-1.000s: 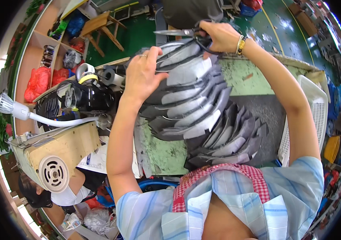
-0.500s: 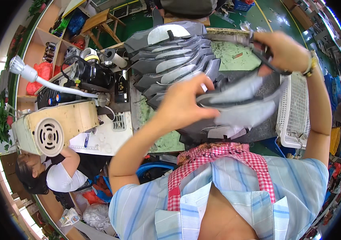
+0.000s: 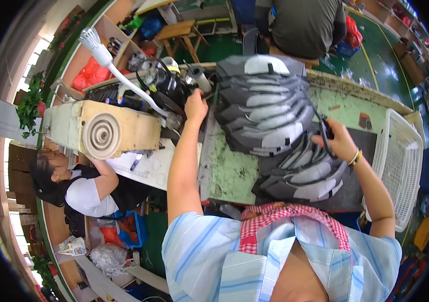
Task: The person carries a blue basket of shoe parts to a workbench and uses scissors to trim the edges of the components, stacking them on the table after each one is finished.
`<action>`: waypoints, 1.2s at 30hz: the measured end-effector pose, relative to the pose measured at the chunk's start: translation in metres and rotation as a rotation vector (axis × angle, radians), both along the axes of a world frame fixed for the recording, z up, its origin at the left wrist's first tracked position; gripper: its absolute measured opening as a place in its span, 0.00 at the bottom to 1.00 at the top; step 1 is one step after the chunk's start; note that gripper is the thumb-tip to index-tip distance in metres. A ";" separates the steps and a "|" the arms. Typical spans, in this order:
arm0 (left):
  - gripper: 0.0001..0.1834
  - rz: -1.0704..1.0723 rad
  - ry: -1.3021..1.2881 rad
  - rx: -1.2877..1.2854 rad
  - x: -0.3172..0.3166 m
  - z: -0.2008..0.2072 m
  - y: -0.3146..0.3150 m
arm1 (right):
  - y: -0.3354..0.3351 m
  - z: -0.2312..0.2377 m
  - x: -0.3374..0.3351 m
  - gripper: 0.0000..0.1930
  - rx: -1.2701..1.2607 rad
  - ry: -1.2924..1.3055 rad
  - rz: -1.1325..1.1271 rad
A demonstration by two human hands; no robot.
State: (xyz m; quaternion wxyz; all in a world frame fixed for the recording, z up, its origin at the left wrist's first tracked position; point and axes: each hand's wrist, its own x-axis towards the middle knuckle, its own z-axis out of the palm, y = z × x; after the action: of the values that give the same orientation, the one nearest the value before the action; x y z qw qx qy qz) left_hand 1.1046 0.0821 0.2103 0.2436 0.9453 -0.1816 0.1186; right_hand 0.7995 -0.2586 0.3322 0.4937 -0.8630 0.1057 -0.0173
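Over the right side of the bench, my right hand is closed around the black handles of a pair of scissors. Its narrow end points up beside the larger stack of dark grey fabric pieces with pale grey panels. A smaller pile of the same pieces lies nearer to me, below that hand. My left hand is at the bench's left edge, fingers curled, next to a grey cylinder. What its fingers hold, if anything, is hidden.
A white plastic basket stands at the right end of the green bench. On the left are a lamp with a flexible white neck, a cream machine and a co-worker. Another person sits beyond the bench.
My left hand has moved off the fabric pieces to the bench's left edge. My right hand, with the scissors, has come down nearer the piles. The pieces that were blurred in motion now lie still.
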 end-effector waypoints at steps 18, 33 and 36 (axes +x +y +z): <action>0.19 -0.136 0.159 -0.410 0.019 -0.025 -0.041 | 0.032 0.001 0.005 0.17 0.311 0.218 0.085; 0.16 -0.376 0.681 -1.425 -0.293 0.144 -0.013 | 0.127 0.016 0.046 0.19 0.971 0.311 0.556; 0.14 -0.318 0.688 -1.407 -0.289 0.138 -0.017 | 0.129 0.021 0.030 0.18 0.933 0.351 0.433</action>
State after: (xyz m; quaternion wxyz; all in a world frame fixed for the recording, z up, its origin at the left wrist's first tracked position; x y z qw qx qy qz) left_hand 0.8157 0.0649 0.3478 0.8393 0.5162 -0.1112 -0.1293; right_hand 0.8297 -0.1299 0.3534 0.7917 -0.5442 0.0029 0.2777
